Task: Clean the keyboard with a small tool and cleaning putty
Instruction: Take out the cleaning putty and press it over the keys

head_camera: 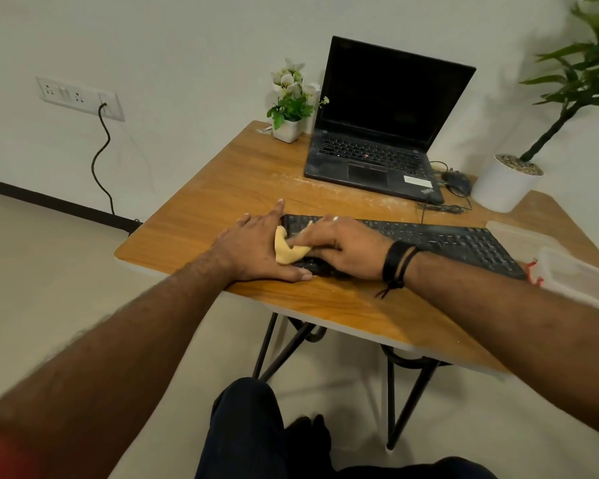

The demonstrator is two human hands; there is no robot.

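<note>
A black keyboard [440, 240] lies across the wooden table [222, 181]. A lump of yellow cleaning putty [286, 248] sits on the keyboard's left end. My right hand [346, 245] lies over those keys, its fingers pressing on the putty. My left hand [256, 250] rests flat against the keyboard's left edge, with its fingers straight and the thumb along the near side. No small tool shows in either hand.
An open black laptop [381, 133] stands behind the keyboard, with a mouse [459, 183] and cable to its right. A small flower pot [289, 102] is at the back, a white plant pot [505, 184] at right. Clear plastic containers [567, 271] lie at the keyboard's right end.
</note>
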